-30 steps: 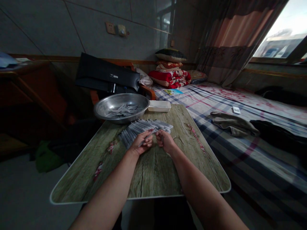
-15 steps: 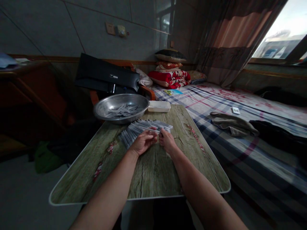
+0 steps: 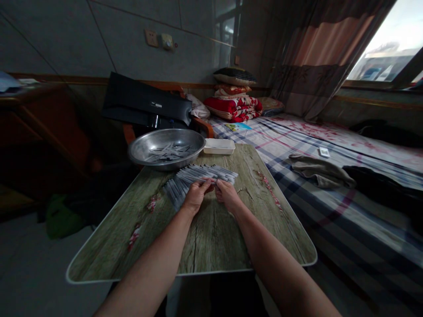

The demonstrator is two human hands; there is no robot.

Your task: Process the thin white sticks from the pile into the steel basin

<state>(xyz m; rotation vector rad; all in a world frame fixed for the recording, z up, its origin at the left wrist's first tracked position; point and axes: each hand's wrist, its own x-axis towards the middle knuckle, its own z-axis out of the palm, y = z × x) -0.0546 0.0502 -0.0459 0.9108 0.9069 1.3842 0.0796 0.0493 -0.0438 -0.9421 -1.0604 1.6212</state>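
Note:
My left hand (image 3: 195,195) and my right hand (image 3: 227,193) meet over the middle of the table, nearly touching. Fingers of both are closed in a pinch on one slim pen (image 3: 213,181), mostly covered by the fingertips. Just beyond them, many pens (image 3: 198,172) with clear, greyish barrels and dark ends lie side by side in a fanned row. More of the row (image 3: 174,192) spreads out left of my left hand. Behind it, a wide steel basin (image 3: 139,156) contains loose slender pieces, some pale, some dark.
A white plastic tray (image 3: 219,150) stands at the table's (image 3: 218,246) far edge, right of the basin. Along the right side is a bed (image 3: 280,145) with clothes (image 3: 320,171) on it. A chair bearing a black panel (image 3: 145,101) stands behind the basin.
My left hand's fingers, loosely curled before, have closed on the pen. My right hand has shifted slightly left, so the hands are closer together.

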